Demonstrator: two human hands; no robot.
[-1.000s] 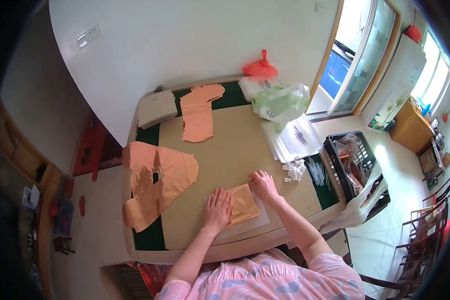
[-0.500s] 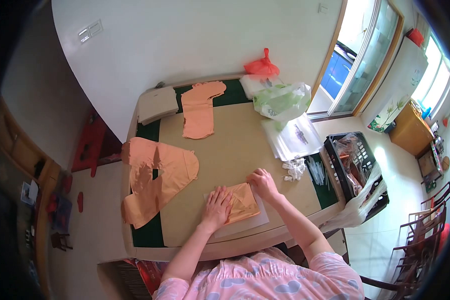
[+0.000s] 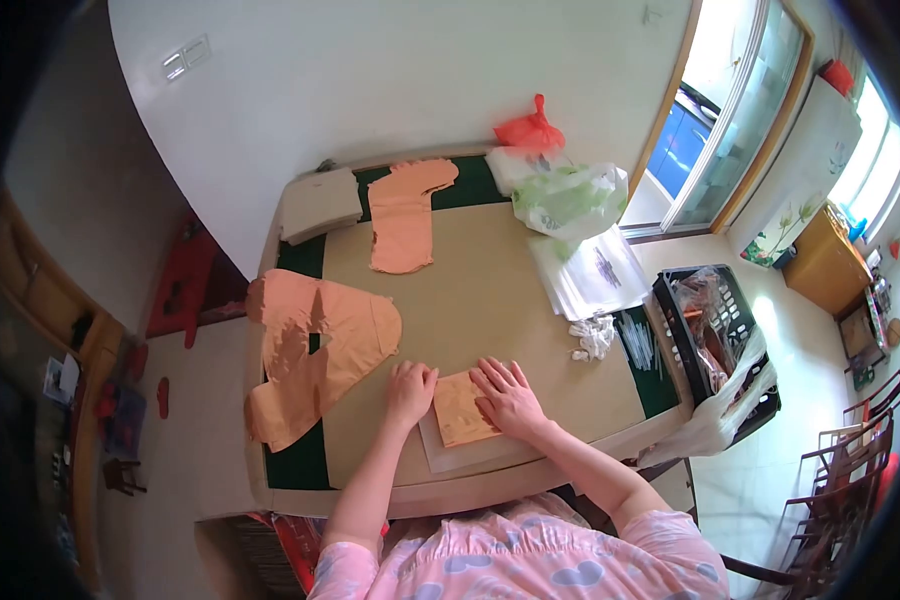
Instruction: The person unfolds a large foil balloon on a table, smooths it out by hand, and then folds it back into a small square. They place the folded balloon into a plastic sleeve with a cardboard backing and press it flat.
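A folded orange cloth with a satin sheen lies on a pale flat sheet near the table's front edge. My left hand is closed at the cloth's upper left corner, fingertips pinched at its edge. Stretched out flat, my right hand presses on the cloth's right part and hides it. To the left, a larger orange cloth piece lies spread with a dark gap in it. Farther back is another orange cloth piece, flat and bent at the top.
A stack of grey-beige boards sits at the back left. Along the right are a green-white plastic bag, clear plastic sleeves, crumpled white bits and thin clear strips. A black crate stands beside the table; a red bag is behind.
My right hand has gone from pinching the cloth's upper right corner to lying flat on it. My left hand has moved from flat on the cloth to pinching its upper left corner.
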